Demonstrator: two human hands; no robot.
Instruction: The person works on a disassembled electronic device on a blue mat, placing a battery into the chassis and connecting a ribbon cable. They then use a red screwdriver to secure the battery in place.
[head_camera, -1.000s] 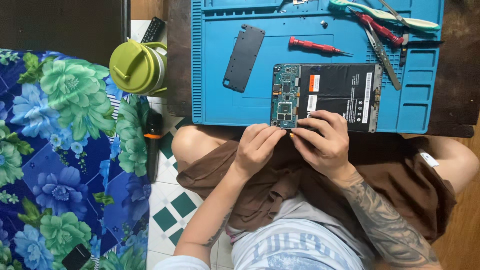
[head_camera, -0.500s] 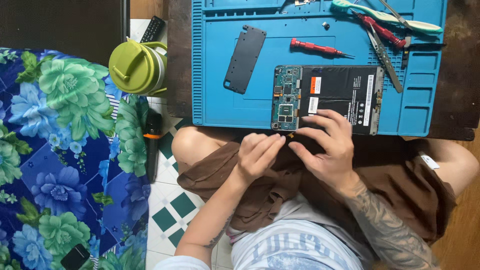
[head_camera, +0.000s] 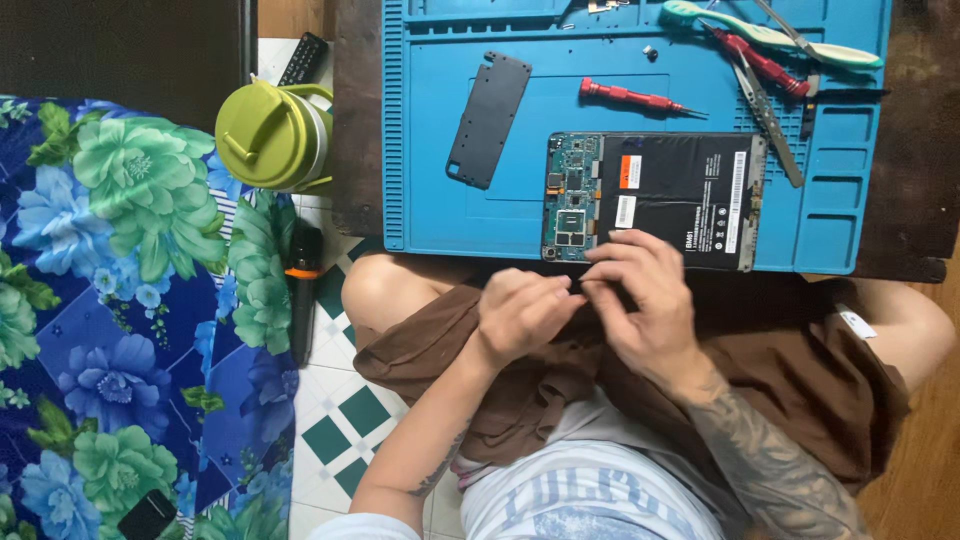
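Blue work mat (head_camera: 440, 150) on a dark low table; green lidded jug (head_camera: 272, 135) at far left, black cover plate (head_camera: 488, 120) and red screwdriver (head_camera: 630, 98) on the mat. Opened device (head_camera: 660, 198), circuit board and black battery exposed, lies at the mat's near edge. Left hand (head_camera: 520, 315) and right hand (head_camera: 645, 300) meet fingertip to fingertip just below it, fingers curled and pinched together; whether they hold anything cannot be told.

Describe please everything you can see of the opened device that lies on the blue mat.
The opened device is a flat rectangle lying without its back cover near the front edge of the blue mat. A green circuit board with small chips fills its left end; a large black battery with white and orange labels covers the rest. The right hand has its fingertips at the lower edge; the left hand is close below it.
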